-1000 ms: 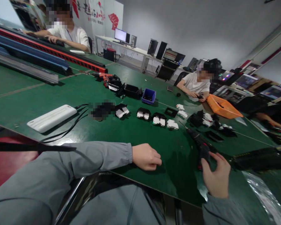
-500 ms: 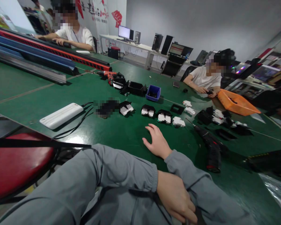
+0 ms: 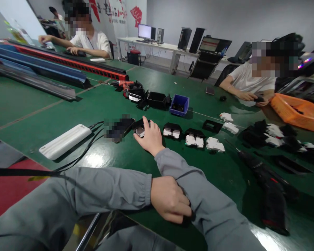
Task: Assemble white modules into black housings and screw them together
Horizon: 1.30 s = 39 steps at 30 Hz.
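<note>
You face a wide green-topped work table (image 3: pixel 42 104) under glaring overhead light. Beyond it, a long white desk (image 3: pixel 157 45) carries computer monitors (image 3: pixel 144 31) against a plain grey wall (image 3: pixel 225 17).

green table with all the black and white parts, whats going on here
A person in grey sleeves reaches the right hand across the green table onto a black and white part at the left end of a row of similar parts. The left hand rests against the right sleeve near the table edge. A power drill lies untouched to the right. Two other people sit at the far side, hands busy with their own things.
</note>
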Available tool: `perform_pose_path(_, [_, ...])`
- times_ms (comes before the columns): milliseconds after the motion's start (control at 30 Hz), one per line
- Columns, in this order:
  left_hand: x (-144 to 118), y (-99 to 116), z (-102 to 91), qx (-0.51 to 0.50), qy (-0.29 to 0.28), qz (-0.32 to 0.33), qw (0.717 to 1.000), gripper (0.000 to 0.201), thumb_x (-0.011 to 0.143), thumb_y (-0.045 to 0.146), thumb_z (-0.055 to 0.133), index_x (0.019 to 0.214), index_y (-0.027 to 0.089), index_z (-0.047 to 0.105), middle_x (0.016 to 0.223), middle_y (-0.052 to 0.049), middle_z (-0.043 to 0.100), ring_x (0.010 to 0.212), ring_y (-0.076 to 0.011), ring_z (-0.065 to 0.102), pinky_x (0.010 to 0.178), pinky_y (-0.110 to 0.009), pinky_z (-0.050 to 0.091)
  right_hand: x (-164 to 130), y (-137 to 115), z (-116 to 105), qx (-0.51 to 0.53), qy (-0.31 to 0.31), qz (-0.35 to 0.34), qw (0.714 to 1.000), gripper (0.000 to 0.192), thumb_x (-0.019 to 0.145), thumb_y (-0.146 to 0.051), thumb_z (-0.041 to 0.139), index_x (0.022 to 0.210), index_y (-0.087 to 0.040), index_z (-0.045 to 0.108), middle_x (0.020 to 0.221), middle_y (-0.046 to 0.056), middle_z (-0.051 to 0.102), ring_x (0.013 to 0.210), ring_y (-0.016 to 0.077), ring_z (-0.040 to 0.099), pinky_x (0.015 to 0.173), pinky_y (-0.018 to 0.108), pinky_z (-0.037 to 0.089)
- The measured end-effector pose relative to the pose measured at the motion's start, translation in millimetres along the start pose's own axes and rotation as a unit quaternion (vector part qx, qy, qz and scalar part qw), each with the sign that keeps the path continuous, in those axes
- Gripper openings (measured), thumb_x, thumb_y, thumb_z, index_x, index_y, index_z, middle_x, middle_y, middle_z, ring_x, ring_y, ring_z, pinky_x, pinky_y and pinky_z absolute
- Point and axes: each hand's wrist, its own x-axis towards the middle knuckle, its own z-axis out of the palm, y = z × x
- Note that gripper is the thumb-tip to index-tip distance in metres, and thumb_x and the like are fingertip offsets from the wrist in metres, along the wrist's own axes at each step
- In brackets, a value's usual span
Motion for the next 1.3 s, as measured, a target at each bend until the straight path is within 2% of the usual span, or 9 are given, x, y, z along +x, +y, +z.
perform_pose_path(333, [-13,-22,-20.5,-0.020,0.062,-0.064,0.996,0.016,0.084,0.021,0.048,0.081,0.020,0.064,0.063,0.000,0.065,0.056,-0.0126,0.058,0.048,-0.032,0.037,-15,27,-30,0.171,0.032,-0.049,0.983,0.061,0.083,-0.044,0.067,0.136,-0.021,0.046,0.129,0.011,0.055,0.124,0.0246,0.051,0.108,0.039,0.042])
perform_pose_path(600, [-14,-29,-32.0,-0.133,0.075,-0.191,0.970,0.018,0.075,0.010,0.048,0.078,0.019,0.064,0.070,-0.001,0.068,0.061,-0.0118,0.061,0.058,-0.025,0.044,-110,74,-89,0.244,0.164,-0.048,0.955,0.071,0.080,-0.032,0.067,0.142,-0.023,0.036,0.134,0.014,0.050,0.124,0.0317,0.053,0.105,0.052,0.045])
perform_pose_path(700, [-12,-37,-33.0,-0.228,0.124,-0.318,0.912,0.014,0.074,0.010,0.047,0.068,0.017,0.057,0.061,0.001,0.060,0.057,-0.0096,0.055,0.057,-0.022,0.042,-152,95,-115,0.225,0.174,-0.028,0.958,0.072,0.078,-0.031,0.068,0.143,-0.022,0.037,0.132,0.015,0.049,0.122,0.0327,0.054,0.102,0.053,0.049])
perform_pose_path(800, [-10,-47,-35.3,-0.358,0.204,-0.459,0.787,0.010,0.083,0.019,0.044,0.078,0.017,0.053,0.061,0.004,0.052,0.049,-0.0074,0.046,0.047,-0.020,0.036,-175,106,-136,0.137,0.137,-0.034,0.980,0.078,0.075,-0.027,0.072,0.144,-0.021,0.037,0.135,0.016,0.048,0.126,0.0344,0.052,0.102,0.055,0.049])
perform_pose_path(867, [-9,-51,-37.2,-0.453,0.222,-0.475,0.721,0.017,0.091,0.031,0.043,0.100,0.018,0.050,0.078,0.002,0.056,0.049,-0.0073,0.049,0.041,-0.019,0.034,-179,105,-142,0.076,0.104,-0.058,0.990,0.083,0.072,-0.024,0.075,0.145,-0.020,0.036,0.135,0.017,0.051,0.126,0.0349,0.052,0.102,0.056,0.048])
perform_pose_path(967, [-6,-50,-38.3,-0.511,0.182,-0.435,0.719,0.039,0.090,0.043,0.053,0.121,0.022,0.041,0.104,-0.004,0.056,0.062,-0.0096,0.058,0.044,-0.020,0.040,-174,98,-140,0.028,0.076,-0.109,0.991,0.085,0.072,-0.022,0.074,0.147,-0.018,0.033,0.138,0.020,0.050,0.127,0.0346,0.052,0.101,0.055,0.050])
perform_pose_path(1100, [-2,-46,-36.6,-0.461,0.195,-0.462,0.732,0.037,0.085,0.033,0.063,0.116,0.020,0.048,0.102,-0.004,0.058,0.075,-0.0120,0.056,0.058,-0.022,0.046,-167,88,-133,0.032,0.061,-0.129,0.989,0.079,0.075,-0.020,0.071,0.146,-0.019,0.036,0.143,0.020,0.048,0.129,0.0331,0.051,0.101,0.052,0.050])
perform_pose_path(1233, [-2,-53,-38.8,-0.473,0.258,-0.542,0.644,0.032,0.087,0.036,0.053,0.115,0.020,0.052,0.089,-0.001,0.059,0.060,-0.0105,0.052,0.049,-0.021,0.040,-168,94,-134,0.174,0.104,-0.021,0.979,0.053,0.081,-0.029,0.068,0.131,-0.020,0.053,0.136,0.016,0.055,0.124,0.0324,0.055,0.102,0.052,0.048])
perform_pose_path(1300, [-4,-57,-42.0,-0.504,0.275,-0.567,0.591,0.036,0.088,0.039,0.049,0.120,0.022,0.052,0.083,-0.001,0.058,0.050,-0.0092,0.049,0.041,-0.021,0.035,-168,100,-134,0.314,0.131,0.073,0.937,0.035,0.090,-0.039,0.055,0.119,-0.020,0.060,0.127,0.015,0.061,0.111,0.0290,0.062,0.091,0.048,0.052])
